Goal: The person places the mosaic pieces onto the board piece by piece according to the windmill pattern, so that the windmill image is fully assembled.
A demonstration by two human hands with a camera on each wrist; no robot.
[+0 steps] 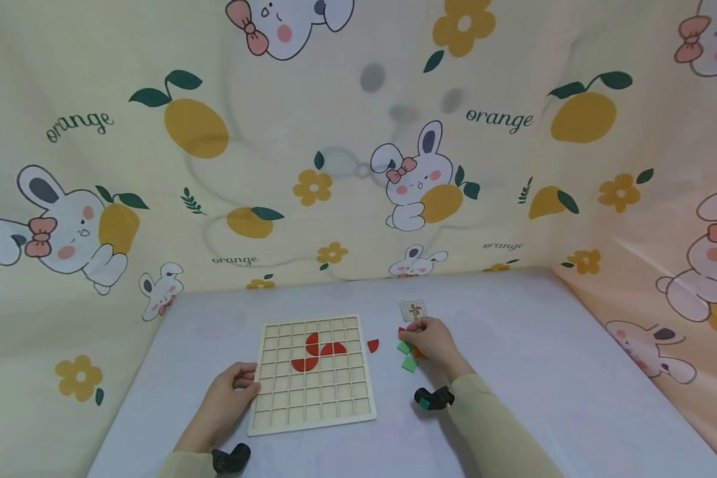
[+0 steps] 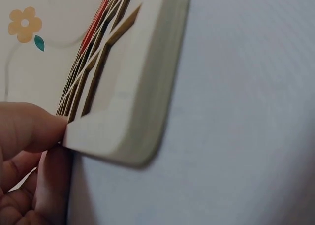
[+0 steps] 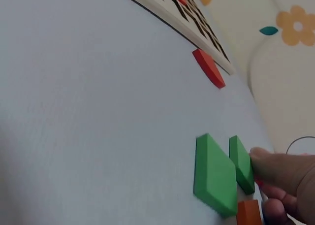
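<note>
A cream grid board (image 1: 277,401) lies flat, bearing several red quarter-circle pieces (image 1: 303,364) near its middle. My left hand (image 1: 230,398) grips the board's left edge; in the left wrist view, the thumb (image 2: 34,129) lies on the rim, with curled fingers beside and below it. To the right of the board, my right hand (image 1: 435,344) reaches over a small pile and pinches a red piece (image 1: 401,330), mostly hidden by the fingers. Right beside that thumb are green square tiles (image 3: 214,178) and an orange piece (image 3: 249,213).
A single red quarter-circle piece (image 1: 373,345) lies between board and pile. Behind the right hand is a small pattern card (image 1: 407,309) with a printed grid and red figure. Patterned curtains (image 1: 346,219) enclose the white table (image 1: 514,345) at the back and sides.
</note>
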